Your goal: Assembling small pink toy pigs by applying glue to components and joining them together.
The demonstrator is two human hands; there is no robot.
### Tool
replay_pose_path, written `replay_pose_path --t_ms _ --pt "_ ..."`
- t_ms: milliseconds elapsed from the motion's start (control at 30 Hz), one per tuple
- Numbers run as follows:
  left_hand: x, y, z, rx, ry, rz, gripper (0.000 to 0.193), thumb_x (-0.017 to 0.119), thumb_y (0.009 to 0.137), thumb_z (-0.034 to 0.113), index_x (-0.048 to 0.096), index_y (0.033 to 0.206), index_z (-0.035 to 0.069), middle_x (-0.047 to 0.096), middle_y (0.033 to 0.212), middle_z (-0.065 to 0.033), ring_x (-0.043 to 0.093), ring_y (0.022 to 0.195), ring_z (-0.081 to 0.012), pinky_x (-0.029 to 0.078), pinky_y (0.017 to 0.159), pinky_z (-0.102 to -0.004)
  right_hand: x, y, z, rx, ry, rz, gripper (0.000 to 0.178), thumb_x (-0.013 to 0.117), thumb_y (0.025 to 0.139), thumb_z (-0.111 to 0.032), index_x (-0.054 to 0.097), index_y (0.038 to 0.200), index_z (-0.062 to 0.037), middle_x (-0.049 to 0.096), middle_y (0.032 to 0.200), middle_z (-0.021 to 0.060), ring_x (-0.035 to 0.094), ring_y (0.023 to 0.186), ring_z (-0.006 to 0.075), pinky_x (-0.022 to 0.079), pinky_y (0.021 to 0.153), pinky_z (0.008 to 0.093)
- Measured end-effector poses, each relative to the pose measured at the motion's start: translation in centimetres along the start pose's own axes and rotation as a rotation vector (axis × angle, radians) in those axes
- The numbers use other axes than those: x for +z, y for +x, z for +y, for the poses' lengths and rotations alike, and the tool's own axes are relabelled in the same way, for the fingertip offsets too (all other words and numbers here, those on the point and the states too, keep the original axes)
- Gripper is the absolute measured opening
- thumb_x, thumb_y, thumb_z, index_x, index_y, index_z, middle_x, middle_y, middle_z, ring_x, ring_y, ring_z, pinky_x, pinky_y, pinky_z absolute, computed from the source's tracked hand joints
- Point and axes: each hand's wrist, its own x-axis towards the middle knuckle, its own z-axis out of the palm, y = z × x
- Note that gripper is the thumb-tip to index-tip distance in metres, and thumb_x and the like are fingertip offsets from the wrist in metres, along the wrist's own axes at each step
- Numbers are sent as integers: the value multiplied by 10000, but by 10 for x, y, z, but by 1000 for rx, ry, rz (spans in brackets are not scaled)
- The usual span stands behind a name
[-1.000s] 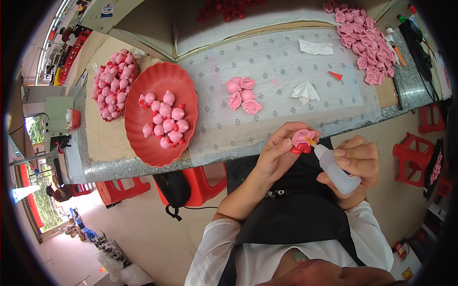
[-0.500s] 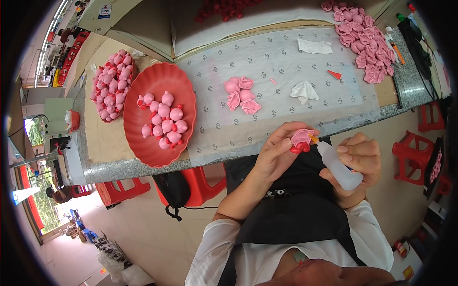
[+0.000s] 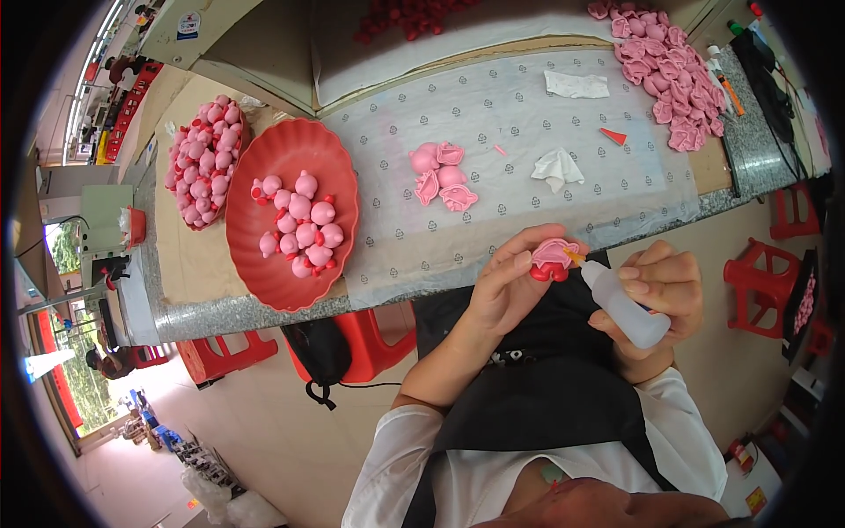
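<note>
My left hand (image 3: 503, 280) pinches a hollow pink plastic shell (image 3: 556, 252) with a glossy red two-lobed piece (image 3: 549, 273) at its lower side, just off the table's front edge. In my right hand (image 3: 662, 286) is a translucent white squeeze bottle (image 3: 627, 306), tilted, with its narrow orange tip (image 3: 574, 256) at the shell's right rim. Whether any fluid comes out cannot be seen. On the printed sheet beyond lie a few pink pieces (image 3: 451, 174), some rounded and some hollow side up.
A red scalloped tray (image 3: 255, 273) at left holds pink-and-red figures; another heap of them (image 3: 204, 167) stands behind. Many pink shells (image 3: 673, 79) are piled far right. A crumpled tissue (image 3: 557, 169), a folded tissue (image 3: 576, 84) and a red pointed piece (image 3: 613, 136) lie on the sheet.
The shell has turned slightly in my left fingers, so the red piece shows more squarely. The bottle has shifted slightly left with its tip still at the shell's rim.
</note>
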Motion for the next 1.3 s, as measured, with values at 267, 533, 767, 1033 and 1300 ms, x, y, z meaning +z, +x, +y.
replay_pose_path --t_ms 267,533,767,1033,1300 --pt "2 0 3 17 2 2 417 493 767 240 409 1130 55 432 1113 -218 416 1038 -257 309 874 -339 -5 0 -2 27 -33 -4 449 785 465 -70 510 820 -56 507 744 71 464 514 155 367 421 238" --pt "2 -1 2 34 18 34 410 494 773 236 403 1134 62 413 1133 -222 404 1064 -241 297 889 -330 -6 -1 0 5 -67 -12 460 781 474 -70 504 840 -59 492 753 70 467 532 155 372 444 239" --pt "4 1 3 23 10 40 412 504 766 242 403 1128 71 408 1136 -225 413 1051 -241 299 890 -334 -10 -4 2 24 -19 21 462 776 489 -73 500 859 -58 475 765 60 470 564 149 384 478 244" --pt "-1 0 1 20 56 32 415 500 766 240 402 1131 68 410 1136 -225 422 1037 -250 293 895 -348 -4 -4 2 37 -9 -6 475 784 465 -59 504 849 -55 484 757 62 463 543 146 367 465 244" --pt "1 0 1 54 65 58 412 489 774 233 396 1138 63 416 1132 -223 430 1032 -269 301 893 -359 -11 -4 5 16 -4 52 468 775 480 -49 499 858 -54 479 754 60 477 566 139 365 479 239"
